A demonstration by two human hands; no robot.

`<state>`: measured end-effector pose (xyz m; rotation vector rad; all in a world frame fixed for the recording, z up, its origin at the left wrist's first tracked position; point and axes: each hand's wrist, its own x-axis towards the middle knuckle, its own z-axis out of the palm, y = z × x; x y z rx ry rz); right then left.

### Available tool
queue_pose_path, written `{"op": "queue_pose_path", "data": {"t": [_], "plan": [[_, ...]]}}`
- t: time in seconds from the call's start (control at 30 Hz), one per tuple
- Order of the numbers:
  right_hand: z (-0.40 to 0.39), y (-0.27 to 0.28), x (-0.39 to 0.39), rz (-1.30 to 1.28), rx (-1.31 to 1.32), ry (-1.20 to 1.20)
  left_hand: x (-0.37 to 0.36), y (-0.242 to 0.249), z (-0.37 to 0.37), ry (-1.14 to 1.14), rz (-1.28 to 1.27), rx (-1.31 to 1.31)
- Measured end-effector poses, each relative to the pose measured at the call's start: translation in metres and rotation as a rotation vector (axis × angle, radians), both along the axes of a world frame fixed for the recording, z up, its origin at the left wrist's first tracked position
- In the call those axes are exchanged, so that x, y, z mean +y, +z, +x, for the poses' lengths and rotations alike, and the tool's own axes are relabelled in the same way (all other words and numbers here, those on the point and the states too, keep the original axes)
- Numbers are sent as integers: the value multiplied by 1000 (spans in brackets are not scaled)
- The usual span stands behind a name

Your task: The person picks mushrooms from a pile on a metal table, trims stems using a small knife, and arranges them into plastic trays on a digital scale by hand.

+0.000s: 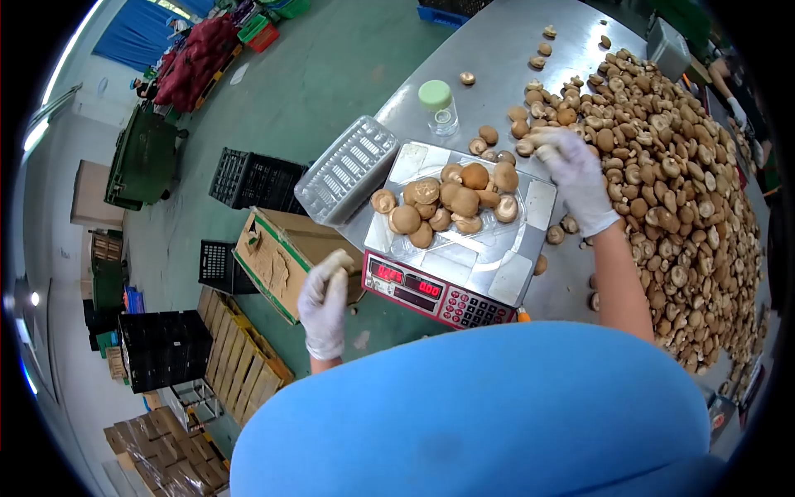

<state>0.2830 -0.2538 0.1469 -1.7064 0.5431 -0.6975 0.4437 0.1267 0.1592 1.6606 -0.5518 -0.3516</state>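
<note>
Brown-capped mushrooms point(464, 199) lie in a clear plastic tray point(451, 242) on a red-framed digital scale point(517, 240), whose lit display shows 0.00 on one panel. My right hand point(575, 178), in a white glove, reaches past the scale's far right corner. Its bent fingertips are closed at a single mushroom point(524, 147); the thumb is partly hidden. Left of the scale, my left hand point(325, 302), also gloved, is raised over the floor with its fingers curled together and nothing visible in them.
A large mushroom heap point(662, 199) covers the right of the metal table point(489, 58). Stacked clear trays point(344, 170) and a green-lidded jar point(439, 108) stand beyond the scale. A cardboard box point(290, 248) and black crates point(257, 178) are at the left. A co-worker's gloved hand point(737, 112) shows far right.
</note>
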Motion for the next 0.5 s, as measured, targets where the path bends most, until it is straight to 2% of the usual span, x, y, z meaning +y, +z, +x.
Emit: {"op": "queue_pose_path", "data": {"t": [0.03,0.1,0.17,0.27,0.33,0.37,0.43,0.5], "plan": [[-2,9,-2,92,61,-62,-1,1,11,43,11,18],[1,-5,-4,-181,84,-90,-13,8,29,82,13,27],[8,-29,-3,-171,78,15,-24,4,50,53,56,8],[20,-59,12,-286,196,73,-37,-20,77,41,132,18],[24,-41,25,-349,327,11,-51,-31,83,-7,198,37],[26,-41,28,-368,402,-31,-55,-38,82,-37,149,155],[28,-46,26,-490,369,-87,-60,-42,80,-104,176,269],[25,-51,18,-562,212,-39,-66,-46,72,-105,155,263]]}}
